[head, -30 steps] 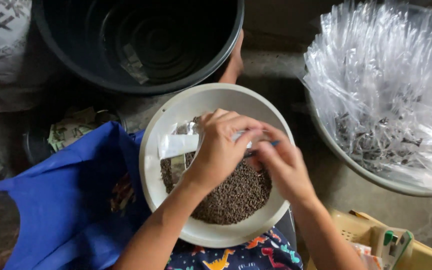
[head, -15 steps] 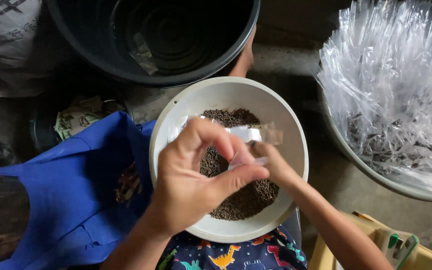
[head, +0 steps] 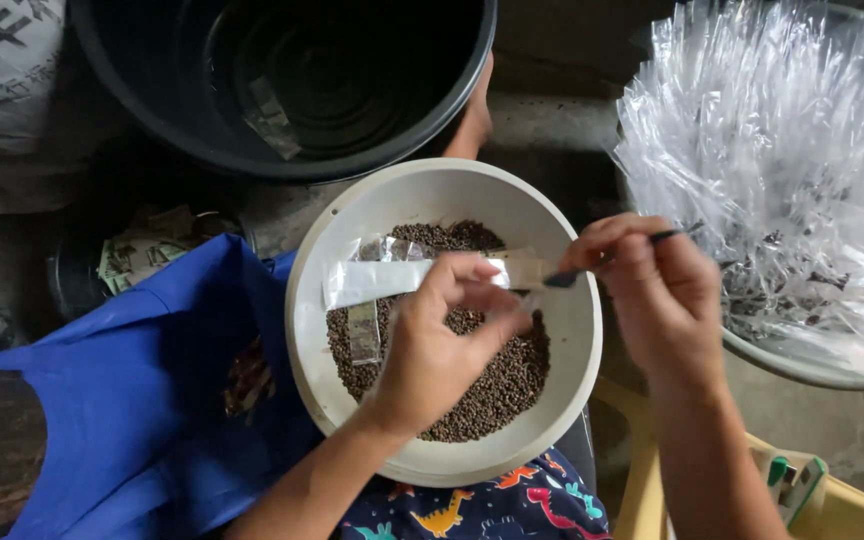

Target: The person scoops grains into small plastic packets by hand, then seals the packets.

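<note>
Sachet (head: pixel 407 280), narrow, clear and white, pinched at one end between thumb and fingers of the left hand (head: pixel 442 345) and held flat above a white bowl (head: pixel 312 300) of small brown pellets (head: pixel 492 385); the right hand (head: pixel 652 295), fingers closed on a thin dark tool (head: pixel 607 255), brings its tip to the sachet's open end. Bowl rests on the lap over patterned cloth (head: pixel 492 510), concrete floor (head: pixel 552 140) beyond. Around: blue bag (head: pixel 122 400) at left, black tub (head: pixel 282 80) above, heap of clear sachets (head: pixel 782 170) in a basin at right.
</note>
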